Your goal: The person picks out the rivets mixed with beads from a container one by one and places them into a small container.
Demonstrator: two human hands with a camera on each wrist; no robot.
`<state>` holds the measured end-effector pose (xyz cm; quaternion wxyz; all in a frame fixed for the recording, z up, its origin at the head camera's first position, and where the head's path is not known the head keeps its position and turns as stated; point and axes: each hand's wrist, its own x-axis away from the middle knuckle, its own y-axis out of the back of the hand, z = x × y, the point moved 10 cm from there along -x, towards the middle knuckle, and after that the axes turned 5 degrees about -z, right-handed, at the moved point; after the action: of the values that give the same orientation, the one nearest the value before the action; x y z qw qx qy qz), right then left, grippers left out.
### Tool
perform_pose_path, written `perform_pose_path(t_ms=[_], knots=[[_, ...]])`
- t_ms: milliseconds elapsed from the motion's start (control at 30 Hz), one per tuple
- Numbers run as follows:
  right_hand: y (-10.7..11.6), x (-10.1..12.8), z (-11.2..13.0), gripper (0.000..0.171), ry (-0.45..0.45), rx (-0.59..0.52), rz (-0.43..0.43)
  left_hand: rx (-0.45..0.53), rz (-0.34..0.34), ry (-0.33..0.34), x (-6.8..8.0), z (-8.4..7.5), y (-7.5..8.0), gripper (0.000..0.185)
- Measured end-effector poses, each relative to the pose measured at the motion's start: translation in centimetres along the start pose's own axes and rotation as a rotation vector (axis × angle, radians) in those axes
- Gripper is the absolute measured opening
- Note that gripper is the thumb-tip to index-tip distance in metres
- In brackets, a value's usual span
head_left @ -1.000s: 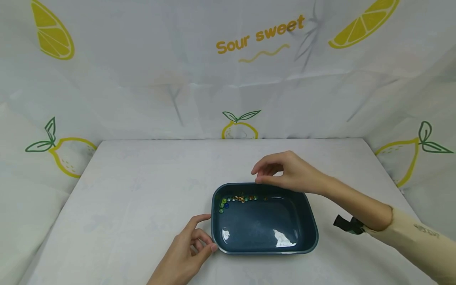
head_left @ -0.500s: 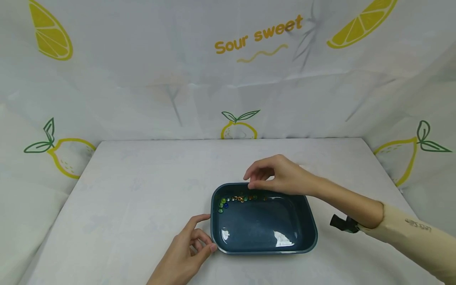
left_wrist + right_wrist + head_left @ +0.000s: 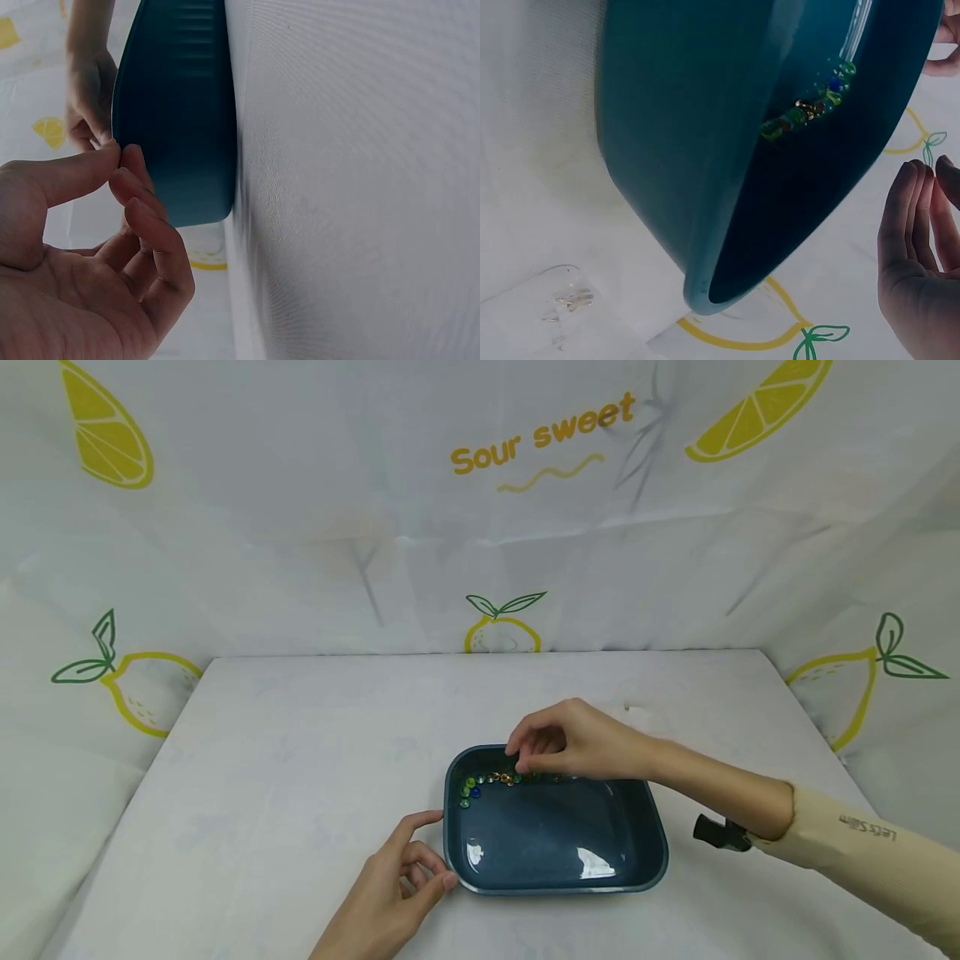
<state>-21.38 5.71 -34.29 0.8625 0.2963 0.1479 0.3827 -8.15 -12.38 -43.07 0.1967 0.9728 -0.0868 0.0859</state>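
Observation:
A dark teal rectangular tray (image 3: 570, 835) stands on the white table. Along its back-left inside edge lie several glass marbles (image 3: 467, 792), green, clear and blue, with small gold-coloured pieces (image 3: 506, 779) among them. My left hand (image 3: 393, 889) touches the tray's left side, index finger on the wall and thumb at the front corner. My right hand (image 3: 581, 743) reaches over the back rim, bent fingertips and thumb low beside the marbles. A gap shows between them, and I see nothing held there. In the right wrist view the right hand (image 3: 922, 247) hangs past the rim.
Behind the tray, close to the right forearm, lies a clear flat container (image 3: 562, 307) with a few small shiny metal pieces in it. White cloth walls (image 3: 337, 568) with lemon prints stand behind the table and at both sides.
The right hand has moved left and down from above the back rim into the tray, towards the marbles. The left hand keeps its place at the tray's side.

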Motion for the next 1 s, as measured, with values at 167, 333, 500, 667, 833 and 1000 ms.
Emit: perform_pose_path(t_ms=[167, 333, 500, 667, 833, 1000], knots=[[-0.4, 0.1, -0.4, 0.021, -0.016, -0.013, 0.01, 0.001, 0.004, -0.004, -0.1, -0.1, 0.0, 0.069], [-0.8, 0.0, -0.5, 0.022, -0.018, -0.041, 0.02, 0.0, 0.007, -0.006, 0.0, -0.1, -0.1, 0.068], [-1.4, 0.0, -0.6, 0.022, -0.011, -0.065, 0.041, 0.003, 0.007, -0.005, 0.0, -0.1, -0.1, 0.069], [-2.0, 0.0, -1.0, 0.024, -0.017, -0.056, 0.055, 0.006, 0.006, -0.004, 0.0, -0.1, -0.1, 0.068], [-2.6, 0.0, -1.4, 0.028, -0.033, -0.048, 0.08, 0.005, 0.007, -0.004, 0.0, -0.1, -0.1, 0.069], [-3.3, 0.0, -1.8, 0.029, -0.052, -0.04, 0.112, 0.003, 0.006, 0.005, 0.0, 0.0, 0.0, 0.069]])
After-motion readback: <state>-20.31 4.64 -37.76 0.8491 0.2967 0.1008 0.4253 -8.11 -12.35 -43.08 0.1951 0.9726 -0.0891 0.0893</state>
